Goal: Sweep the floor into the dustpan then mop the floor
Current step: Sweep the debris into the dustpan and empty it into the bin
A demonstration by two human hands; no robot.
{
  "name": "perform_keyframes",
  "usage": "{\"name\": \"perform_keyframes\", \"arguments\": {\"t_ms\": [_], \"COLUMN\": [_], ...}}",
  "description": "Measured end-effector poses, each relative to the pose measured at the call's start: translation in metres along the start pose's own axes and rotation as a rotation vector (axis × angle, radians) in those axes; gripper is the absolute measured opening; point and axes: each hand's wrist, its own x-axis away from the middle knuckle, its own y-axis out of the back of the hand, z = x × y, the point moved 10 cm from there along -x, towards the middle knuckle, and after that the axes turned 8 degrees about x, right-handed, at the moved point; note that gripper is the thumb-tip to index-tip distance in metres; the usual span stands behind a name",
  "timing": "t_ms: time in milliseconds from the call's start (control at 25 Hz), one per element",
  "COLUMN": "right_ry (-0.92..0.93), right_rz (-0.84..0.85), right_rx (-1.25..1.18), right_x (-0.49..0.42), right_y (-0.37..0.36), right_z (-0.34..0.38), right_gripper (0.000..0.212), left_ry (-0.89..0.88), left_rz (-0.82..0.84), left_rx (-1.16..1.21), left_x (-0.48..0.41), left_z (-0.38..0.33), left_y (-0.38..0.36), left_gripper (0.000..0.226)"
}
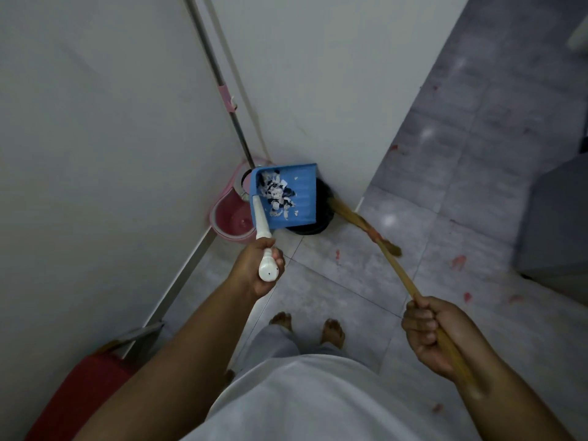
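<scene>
Left grip clasps the white handle of the blue dustpan, full of paper scraps, above a black bin; right grip holds the broom beside that bin

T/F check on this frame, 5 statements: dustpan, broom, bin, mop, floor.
1. The left hand grips the white handle of the blue dustpan. True.
2. The dustpan is empty. False: paper scraps lie piled in it.
3. The right hand holds the broom. True.
4. The mop is in use on the floor. False: it leans in the wall corner, its lower end at the pink bucket.
5. The floor is spotless. False: red spots mark the grey tiles.
</scene>
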Motion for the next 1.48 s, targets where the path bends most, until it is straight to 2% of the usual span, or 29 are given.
{"name": "perform_keyframes", "arguments": {"t_ms": [400,840,1040,1280,1480], "right_ry": [-0.006,0.019,0.027,0.032,0.034], "right_rz": [-0.03,-0.051,-0.048,-0.047,-0.054], "right_rx": [-0.065,-0.067,-0.068,-0.062,-0.051], "right_x": [-0.015,-0.014,-0.013,-0.011,-0.008], "right_y": [-0.031,-0.032,-0.032,-0.032,-0.03], "right_z": [-0.006,-0.013,-0.014,-0.018,-0.022], "right_gripper": [0.026,0.027,0.027,0.026,0.026], "left_ry": [0.019,-0.176,-0.218,-0.211,-0.098], "left_rz": [-0.087,-0.084,-0.109,-0.086,0.016], "left_rx": [-0.373,-0.878,-0.906,-0.957,-0.713], "left_x": [-0.032,-0.042,-0.038,-0.036,-0.031], "left_z": [-0.022,-0.048,-0.058,-0.06,-0.048], "left_y": [0.034,0.035,0.042,0.046,0.051], "left_gripper": [0.006,0.024,0.016,0.021,0.014]}}
